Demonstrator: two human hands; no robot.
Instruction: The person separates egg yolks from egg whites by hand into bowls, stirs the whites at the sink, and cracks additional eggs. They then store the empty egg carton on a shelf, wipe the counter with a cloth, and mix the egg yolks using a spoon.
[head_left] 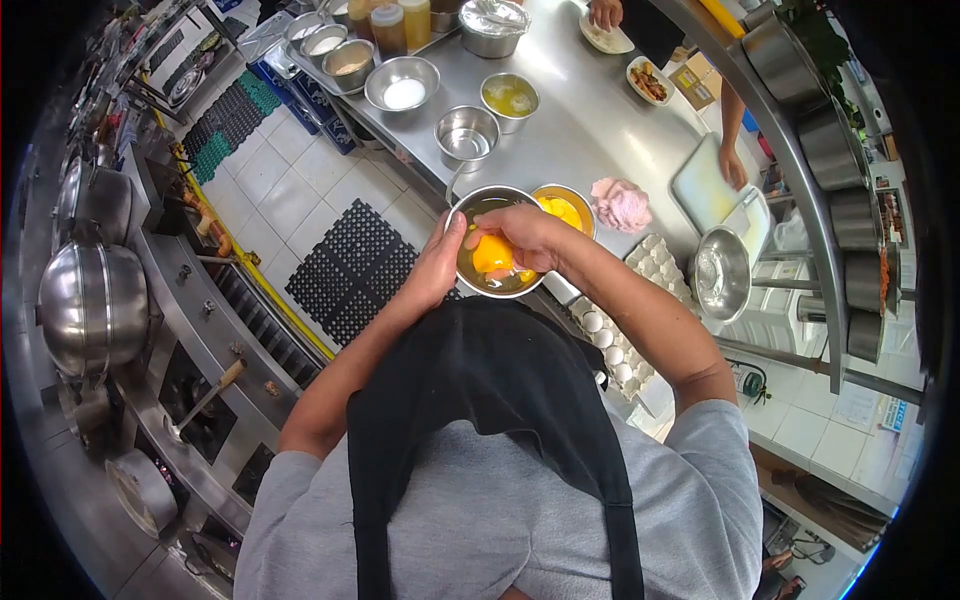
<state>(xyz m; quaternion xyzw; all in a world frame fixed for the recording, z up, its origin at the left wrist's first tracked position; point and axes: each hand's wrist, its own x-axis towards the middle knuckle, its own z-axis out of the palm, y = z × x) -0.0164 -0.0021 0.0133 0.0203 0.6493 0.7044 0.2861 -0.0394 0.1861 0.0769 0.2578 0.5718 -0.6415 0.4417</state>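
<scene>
A metal bowl point(508, 290) with clear egg white and orange yolk point(493, 254) is near the front edge of the steel counter. My left hand point(436, 262) grips the bowl's left rim. My right hand point(525, 236) reaches over its right side, fingers curled down at the yolk; the fingertips are partly hidden in the bowl. Just right of it, partly behind my right hand, stands a second bowl holding yellow yolks point(562, 210). A pink cloth point(621, 205) lies beside that. White eggs point(603, 338) sit in a cardboard tray point(660, 268) under my right forearm.
Metal bowls point(467, 136) and sauce bottles point(388, 30) stand on the counter point(580, 110). To the right are a cutting board point(705, 185) and an empty metal bowl point(720, 274). Another person's hands point(734, 168) are across the counter. A wok point(92, 308) is at the left.
</scene>
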